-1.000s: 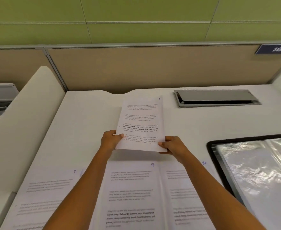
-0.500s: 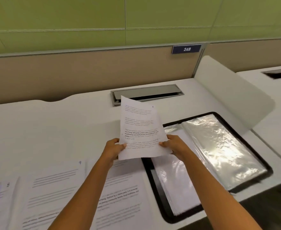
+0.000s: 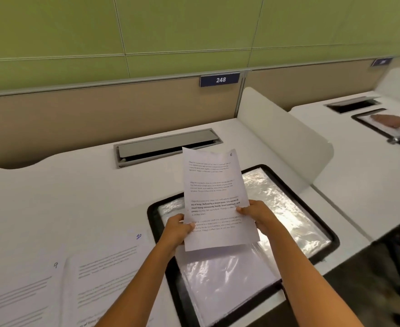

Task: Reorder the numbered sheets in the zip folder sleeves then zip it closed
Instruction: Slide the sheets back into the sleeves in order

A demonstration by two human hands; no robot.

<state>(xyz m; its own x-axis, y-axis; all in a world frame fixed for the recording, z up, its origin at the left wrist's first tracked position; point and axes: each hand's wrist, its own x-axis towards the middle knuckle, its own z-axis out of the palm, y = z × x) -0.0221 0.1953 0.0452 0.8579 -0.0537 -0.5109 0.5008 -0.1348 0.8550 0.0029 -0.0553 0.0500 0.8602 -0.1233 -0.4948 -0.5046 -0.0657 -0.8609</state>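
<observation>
Head view: sheet 6 [image 3: 214,199], pinched by left hand [image 3: 177,228] and right hand [image 3: 256,214], is now held over the open folder [image 3: 152,218], no longer over bare counter [image 3: 76,197]; sleeving seems next.

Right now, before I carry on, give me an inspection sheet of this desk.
Surface: white desk.
Job's things: sheet 6 held up over the open folder; sheet 9 and sheet 10 lie flat, left of the folder.
Clutter: nothing seen.
Hands: left hand and right hand each pinch a side edge of sheet 6.
Cables: nothing seen; hatch at the desk's back.
Surroundings: sign 248 on the partition, white divider on the right, another person's hand on the next desk.
</observation>
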